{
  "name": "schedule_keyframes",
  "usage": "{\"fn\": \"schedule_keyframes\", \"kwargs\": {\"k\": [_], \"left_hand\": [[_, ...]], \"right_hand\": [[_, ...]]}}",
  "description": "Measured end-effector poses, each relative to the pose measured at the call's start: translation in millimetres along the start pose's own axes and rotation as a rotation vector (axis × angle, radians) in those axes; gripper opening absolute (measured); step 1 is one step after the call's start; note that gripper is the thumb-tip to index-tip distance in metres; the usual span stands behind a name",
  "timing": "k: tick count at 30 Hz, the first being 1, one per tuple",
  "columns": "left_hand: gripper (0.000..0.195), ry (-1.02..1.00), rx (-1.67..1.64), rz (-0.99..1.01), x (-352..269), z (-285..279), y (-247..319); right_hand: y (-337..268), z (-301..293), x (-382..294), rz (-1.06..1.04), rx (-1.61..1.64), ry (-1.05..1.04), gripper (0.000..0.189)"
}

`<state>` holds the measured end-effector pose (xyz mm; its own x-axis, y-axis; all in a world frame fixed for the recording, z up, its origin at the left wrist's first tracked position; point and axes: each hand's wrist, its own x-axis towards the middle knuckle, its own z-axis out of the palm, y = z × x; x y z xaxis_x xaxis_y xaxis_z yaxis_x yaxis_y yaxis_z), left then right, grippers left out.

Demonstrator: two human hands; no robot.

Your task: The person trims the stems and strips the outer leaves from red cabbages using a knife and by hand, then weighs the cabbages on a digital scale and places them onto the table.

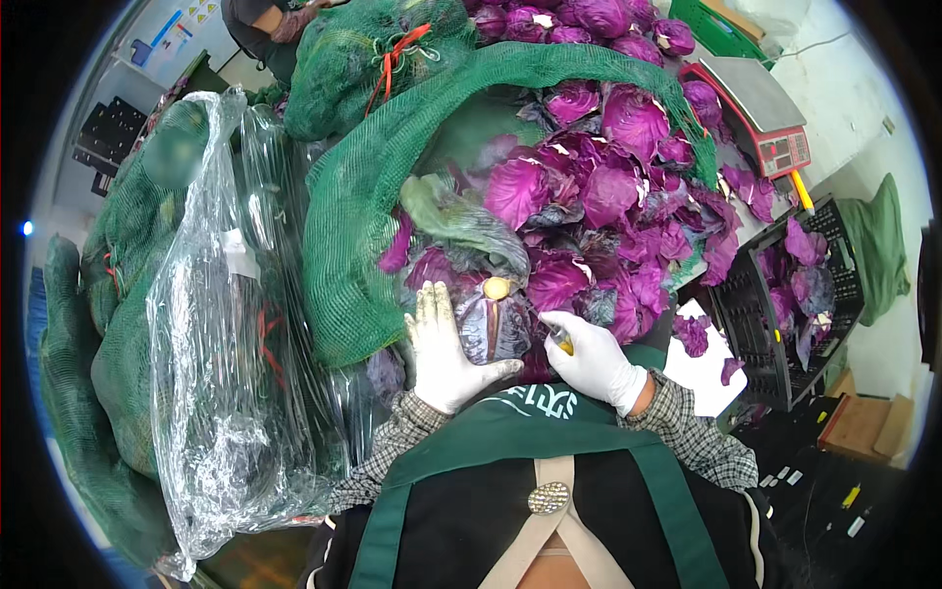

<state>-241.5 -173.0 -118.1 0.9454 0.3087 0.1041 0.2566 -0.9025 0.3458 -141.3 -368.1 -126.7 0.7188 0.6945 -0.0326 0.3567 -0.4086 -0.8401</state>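
A purple cabbage [491, 331] with dark outer leaves lies before me, its pale cut stem pointing away. My left hand [445, 361], in a smudged white glove, rests along its left side with straight fingers and the thumb spread below it. At the right, my gloved right hand [591, 362] is closed around a small tool with a yellow part [562, 341], probably a utility knife; most of it is hidden. Loose purple leaves [618, 191] are heaped beyond the cabbage, in and around an opened green mesh sack [353, 258].
Clear plastic wrap [221, 353] and filled mesh sacks [121, 368] stand at left. More cabbages [581, 18] lie at the back. A red scale [773, 143] and a black crate [762, 331] holding leaves are at right. Another person [268, 33] is at far left.
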Motion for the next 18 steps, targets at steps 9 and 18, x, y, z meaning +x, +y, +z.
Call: {"fn": "schedule_keyframes", "kwargs": {"k": [9, 18], "left_hand": [[0.119, 0.068, -0.186, 0.038, 18.2, 15.7, 8.6], [0.123, 0.013, -0.121, -0.001, 31.7, 17.5, 11.5]], "right_hand": [[-22.2, -19.6, 3.6, 0.077, -0.322, -0.156, 0.030], [7.0, -7.1, 52.8, 0.040, -0.554, -0.216, 0.014]]}}
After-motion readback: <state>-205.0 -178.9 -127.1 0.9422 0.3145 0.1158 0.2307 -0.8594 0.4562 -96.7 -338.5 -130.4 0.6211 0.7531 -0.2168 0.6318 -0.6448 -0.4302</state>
